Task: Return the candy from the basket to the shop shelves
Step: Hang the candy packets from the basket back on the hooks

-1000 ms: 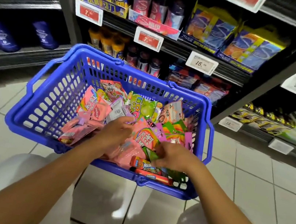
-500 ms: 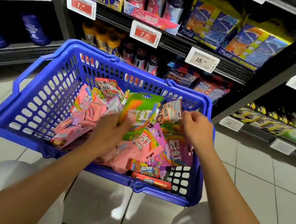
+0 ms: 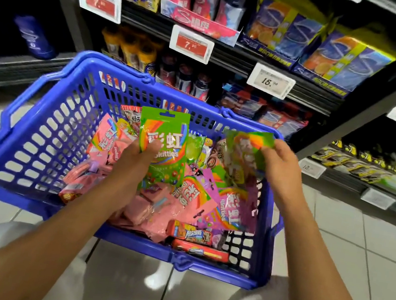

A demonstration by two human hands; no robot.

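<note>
**Two green packets lifted over the blue basket**

We see both our forearms reach into the frame from below, and their upper parts are cut off by the bottom edge. Our left hand grips a green Skittles packet by its lower left side, thumb across the front, holding it upright above the heap with its hang-hole on top. The fingers behind the packet are hidden from us. Our right hand pinches a second green packet by its upper corner; this one is tilted and blurred, so we cannot read its print, and its lower part merges with the sweets beneath it.

The blue shopping basket sits in front of our knees, its near rim low in the view. More candy lies inside it: pink packets on the left, a purple Skittles packet on the right, and candy tubes against the near wall. Much of the heap is covered by our hands and the raised packets.

Behind the basket stand the shop shelves, with price tags along their edges and gum bottles and bags above. The top shelf is cut off by the frame, and the lower rows are dark and hard to make out.
</note>
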